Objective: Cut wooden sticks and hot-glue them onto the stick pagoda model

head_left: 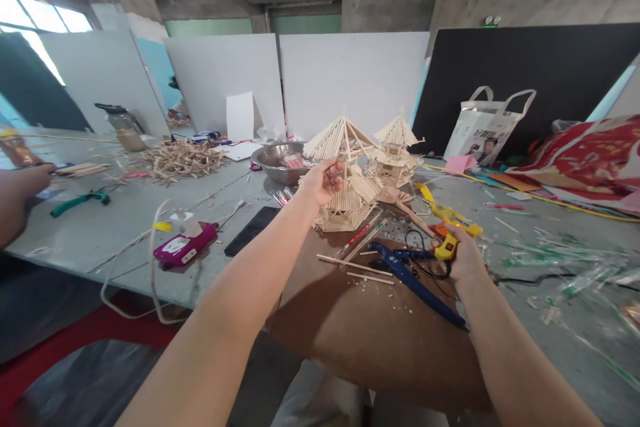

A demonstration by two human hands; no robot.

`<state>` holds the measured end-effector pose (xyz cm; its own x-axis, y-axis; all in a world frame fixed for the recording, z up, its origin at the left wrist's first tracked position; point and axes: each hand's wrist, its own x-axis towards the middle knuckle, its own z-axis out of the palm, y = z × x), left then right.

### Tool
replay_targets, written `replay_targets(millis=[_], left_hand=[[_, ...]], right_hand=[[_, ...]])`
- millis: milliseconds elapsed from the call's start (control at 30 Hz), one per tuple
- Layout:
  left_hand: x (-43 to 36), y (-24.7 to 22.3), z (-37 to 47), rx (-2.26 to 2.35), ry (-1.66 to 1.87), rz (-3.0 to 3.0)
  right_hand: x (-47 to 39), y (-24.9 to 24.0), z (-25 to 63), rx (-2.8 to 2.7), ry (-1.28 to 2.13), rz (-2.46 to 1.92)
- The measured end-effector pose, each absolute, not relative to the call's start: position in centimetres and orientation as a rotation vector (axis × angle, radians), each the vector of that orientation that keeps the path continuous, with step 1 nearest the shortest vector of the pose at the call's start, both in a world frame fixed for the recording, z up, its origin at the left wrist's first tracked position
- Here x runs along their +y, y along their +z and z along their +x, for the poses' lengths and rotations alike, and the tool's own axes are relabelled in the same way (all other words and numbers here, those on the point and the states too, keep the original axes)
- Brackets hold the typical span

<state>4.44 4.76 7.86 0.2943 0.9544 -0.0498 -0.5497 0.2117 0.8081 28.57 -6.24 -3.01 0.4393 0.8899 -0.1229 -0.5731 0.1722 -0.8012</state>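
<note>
My left hand (326, 181) reaches to the front model pavilion (345, 203), built of thin wooden sticks, with a pointed roof. Its fingers are curled together at the edge of that roof; what they pinch, if anything, is too small to make out. In my right hand (466, 252) is a yellow glue gun (447, 248), its black cord looping below. Behind the front model stands a second stick pavilion (397, 147). Blue-handled cutters (423, 288) and a few loose sticks (370, 277) lie on the brown board (320, 307) in front of me.
A metal bowl (280, 163) stands left of the models, with a black tablet-like slab (253, 232) and a purple power strip (186, 245) nearer. Farther left are a stick pile (177, 161) and another person's hand (37, 177). Plastic wrappers (580, 267) and a white bag (483, 130) are at right.
</note>
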Motion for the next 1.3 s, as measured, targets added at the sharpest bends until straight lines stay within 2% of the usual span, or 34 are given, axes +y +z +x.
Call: replay_targets(millis=[533,1300], left_hand=[[6.0,8.3,4.0,0.605,1.058,0.888],[5.8,8.2,4.3,0.657,1.206,0.871]], right_hand=[[-6.3,-2.9,28.5,-0.419,1.095,-0.909],[-6.3,-2.9,28.4,-0.423,1.083,-0.885]])
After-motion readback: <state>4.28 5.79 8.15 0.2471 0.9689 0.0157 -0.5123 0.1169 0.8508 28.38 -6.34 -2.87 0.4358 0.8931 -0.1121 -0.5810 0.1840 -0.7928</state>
